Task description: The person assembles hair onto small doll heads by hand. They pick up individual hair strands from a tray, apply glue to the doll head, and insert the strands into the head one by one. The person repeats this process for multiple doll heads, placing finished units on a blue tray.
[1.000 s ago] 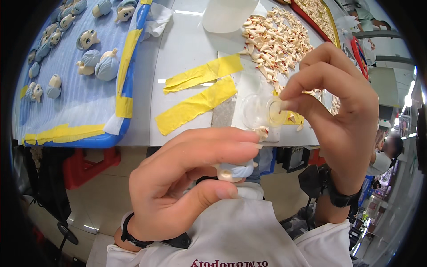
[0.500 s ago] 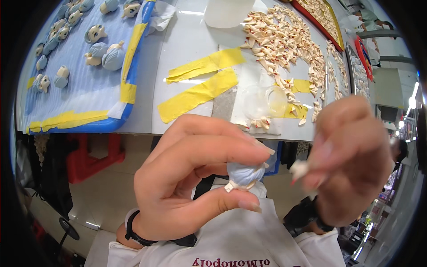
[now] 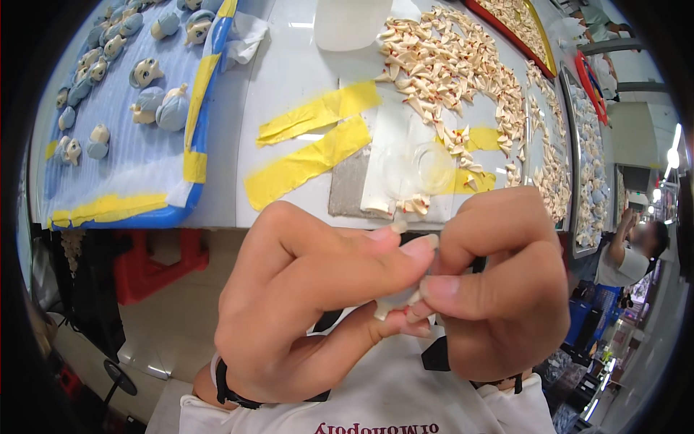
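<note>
Here, both hands meet close under the camera, in front of the table edge. The left hand point(image 3: 311, 304) pinches a small pale figurine piece point(image 3: 396, 302) between thumb and fingers; the right hand point(image 3: 499, 289) closes on the same piece from the other side, w/ fingertips touching the left ones. Most of the piece is hidden by the fingers, so its shape can't be told. A dark band point(image 3: 228, 387) sits on the left wrist.

Behind the hands is a white table point(image 3: 289, 79). 2 yellow tape strips point(image 3: 311, 141) lie slantwise near its front edge, beside a grey pad point(image 3: 350, 184) and a white sheet point(image 3: 394, 155). A clear round dish point(image 3: 434, 168) rests on that sheet, w/ a few small cream parts point(image 3: 413, 206) just by the edge. Further back spreads a big heap of cream parts w/ red marks point(image 3: 448, 65), and a white tub point(image 3: 350, 22) stands at the far side.

At left, a blue tray point(image 3: 163, 173) w/ yellow tape on its rim holds blue-and-cream figurine heads point(image 3: 155, 108) in loose rows. At right, more trays of parts point(image 3: 585, 130) run along the table, 1 w/ a red rim point(image 3: 520, 32).

Under the table: a red stool point(image 3: 155, 264) on a pale floor. Far right, another person point(image 3: 629, 249) stands in the workshop.
</note>
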Demonstrator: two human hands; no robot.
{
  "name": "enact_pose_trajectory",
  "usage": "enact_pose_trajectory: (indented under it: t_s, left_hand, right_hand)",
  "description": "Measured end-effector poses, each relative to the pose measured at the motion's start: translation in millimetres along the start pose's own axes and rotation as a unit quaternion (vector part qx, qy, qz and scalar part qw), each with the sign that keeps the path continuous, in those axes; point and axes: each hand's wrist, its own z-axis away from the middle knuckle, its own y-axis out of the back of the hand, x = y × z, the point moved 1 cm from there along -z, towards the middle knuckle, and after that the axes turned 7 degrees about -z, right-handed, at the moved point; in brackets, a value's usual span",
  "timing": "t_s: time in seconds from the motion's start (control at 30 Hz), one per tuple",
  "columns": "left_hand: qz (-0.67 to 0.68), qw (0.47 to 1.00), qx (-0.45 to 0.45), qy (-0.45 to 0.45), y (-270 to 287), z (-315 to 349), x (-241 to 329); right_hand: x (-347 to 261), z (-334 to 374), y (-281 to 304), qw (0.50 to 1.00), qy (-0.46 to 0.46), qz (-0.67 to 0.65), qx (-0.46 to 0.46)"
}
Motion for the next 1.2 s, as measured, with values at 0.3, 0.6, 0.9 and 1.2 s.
enact_pose_trajectory:
  t_s: [0.3,0.6,0.9,1.2]
  left_hand:
    - [0.05,0.996,0.028,0.07,12,2,-21]
    - [0.048,0.996,-0.028,0.069,15,-1,-18]
    - [0.043,0.995,-0.058,0.066,15,-1,-13]
    - [0.04,0.995,-0.059,0.074,17,5,-6]
  right_hand:
    - [27,-16,73,0.965,-0.166,0.148,0.141]
    - [76,-37,100,0.928,-0.263,0.254,-0.07]
    - [74,-32,98,0.935,-0.2,0.286,-0.058]
    - [56,-17,103,0.956,-0.228,0.159,0.096]
